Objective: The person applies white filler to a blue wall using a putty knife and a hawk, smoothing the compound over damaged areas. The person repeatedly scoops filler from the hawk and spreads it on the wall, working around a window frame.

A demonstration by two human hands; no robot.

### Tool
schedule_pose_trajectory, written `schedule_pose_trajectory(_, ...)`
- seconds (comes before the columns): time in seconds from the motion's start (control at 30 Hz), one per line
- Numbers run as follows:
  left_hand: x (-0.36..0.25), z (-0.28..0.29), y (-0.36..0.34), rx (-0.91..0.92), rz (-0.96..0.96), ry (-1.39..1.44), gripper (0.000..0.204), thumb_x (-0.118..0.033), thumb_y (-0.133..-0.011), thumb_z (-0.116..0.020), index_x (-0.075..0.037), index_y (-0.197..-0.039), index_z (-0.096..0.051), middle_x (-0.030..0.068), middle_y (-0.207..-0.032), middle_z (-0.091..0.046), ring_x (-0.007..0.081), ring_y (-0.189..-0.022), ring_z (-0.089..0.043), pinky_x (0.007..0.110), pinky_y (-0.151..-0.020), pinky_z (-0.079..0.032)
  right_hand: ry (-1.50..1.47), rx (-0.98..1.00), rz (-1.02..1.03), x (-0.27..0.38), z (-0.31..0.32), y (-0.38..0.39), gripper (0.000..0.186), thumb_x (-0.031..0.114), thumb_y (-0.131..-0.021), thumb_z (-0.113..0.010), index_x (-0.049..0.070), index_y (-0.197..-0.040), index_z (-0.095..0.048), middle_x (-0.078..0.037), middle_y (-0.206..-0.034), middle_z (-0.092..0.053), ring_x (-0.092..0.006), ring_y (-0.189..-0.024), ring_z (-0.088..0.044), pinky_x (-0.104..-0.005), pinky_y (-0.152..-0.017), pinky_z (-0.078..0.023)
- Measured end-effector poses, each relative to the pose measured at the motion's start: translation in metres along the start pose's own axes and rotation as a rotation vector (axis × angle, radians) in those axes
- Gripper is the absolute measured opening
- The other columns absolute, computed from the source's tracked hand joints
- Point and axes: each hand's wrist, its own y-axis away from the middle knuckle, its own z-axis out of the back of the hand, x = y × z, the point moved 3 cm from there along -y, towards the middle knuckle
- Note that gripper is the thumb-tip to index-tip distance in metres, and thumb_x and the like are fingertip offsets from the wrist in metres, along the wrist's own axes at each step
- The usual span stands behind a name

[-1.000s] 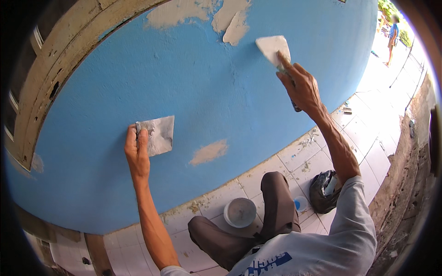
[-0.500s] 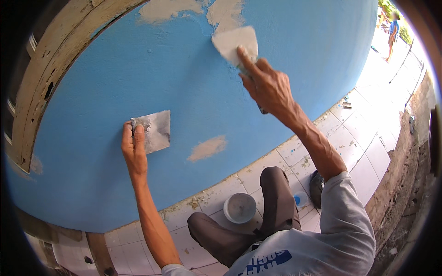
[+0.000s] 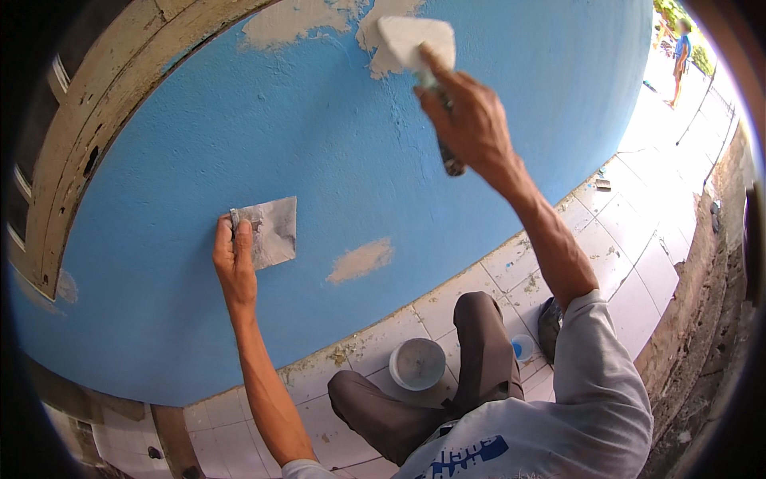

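My right hand grips a putty knife by its dark handle, with the index finger stretched along the wide, pale-coated blade. That blade lies over a putty patch high on the blue wall; whether it touches the wall I cannot tell. Lower and to the left, my left hand is closed on the edge of a square metal plate smeared with grey-white putty, thumb on its face. Another putty patch lies at the top, and a smaller putty patch sits right of the plate.
A putty bucket stands on the tiled floor before my bent knees. Beside my right knee is a small plastic cup. A weathered wooden frame curves along the left. Far off at upper right stands a person.
My right hand has moved the putty knife upward and slightly right, baring more of the wall and the patch's lower edge. The left hand and plate have hardly shifted.
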Motion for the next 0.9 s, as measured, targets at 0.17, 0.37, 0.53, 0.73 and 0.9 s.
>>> schedule_pose_trajectory(0.17, -0.003, -0.002, 0.001, -0.003, 0.047, 0.012, 0.022, -0.026, -0.103, -0.048, -0.007, -0.094, -0.056, -0.0059, -0.077, -0.044, 0.0047, -0.070, -0.038, 0.022, -0.064, -0.036, 0.077, 0.247, 0.021, 0.023, -0.007, 0.048, 0.056, 0.028, -0.094, -0.062, 0.018, -0.146, -0.045, -0.015, -0.086, -0.066, -0.0182, -0.054, -0.062, -0.0299, -0.043, -0.051)
schedule_pose_trajectory(0.37, 0.000, 0.000, 0.000, -0.003, 0.002, 0.003, 0.022, -0.026, -0.103, -0.048, -0.006, -0.097, -0.057, -0.0044, -0.079, -0.047, 0.0055, -0.072, -0.040, 0.023, -0.067, -0.038, 0.129, 0.038, 0.203, -0.002, 0.003, 0.042, 0.069, 0.028, -0.090, -0.070, 0.029, -0.150, -0.037, -0.004, -0.086, -0.059, -0.0115, -0.057, -0.057, -0.0231, -0.044, -0.050)
schedule_pose_trajectory(0.53, -0.006, 0.000, -0.001, 0.014, 0.028, 0.003, 0.022, -0.025, -0.103, -0.048, -0.006, -0.097, -0.057, -0.0041, -0.080, -0.048, 0.0056, -0.073, -0.041, 0.023, -0.069, -0.039, 0.211, -0.013, 0.262, -0.019, -0.020, 0.016, 0.069, 0.028, -0.090, -0.068, 0.032, -0.151, -0.035, -0.003, -0.086, -0.057, -0.0120, -0.060, -0.057, -0.0249, -0.049, -0.055)
schedule_pose_trajectory(0.73, -0.002, 0.000, 0.000, 0.019, 0.061, 0.042, 0.022, -0.025, -0.103, -0.049, -0.006, -0.095, -0.056, -0.0036, -0.080, -0.049, 0.0059, -0.074, -0.041, 0.023, -0.070, -0.039, 0.143, 0.152, 0.118, -0.035, -0.025, 0.063, 0.068, 0.028, -0.091, -0.068, 0.032, -0.150, -0.036, -0.005, -0.087, -0.059, -0.0151, -0.060, -0.059, -0.0287, -0.048, -0.054)
schedule_pose_trajectory(0.9, 0.000, 0.002, 0.000, 0.003, 0.005, 0.017, 0.022, -0.026, -0.103, -0.049, -0.006, -0.095, -0.056, -0.0038, -0.080, -0.048, 0.0060, -0.074, -0.042, 0.023, -0.070, -0.040, -0.187, 0.155, -0.267, -0.009, 0.011, 0.056, 0.056, 0.029, -0.095, -0.063, 0.012, -0.145, -0.046, -0.014, -0.083, -0.067, -0.0187, -0.060, -0.064, -0.0350, -0.051, -0.054)
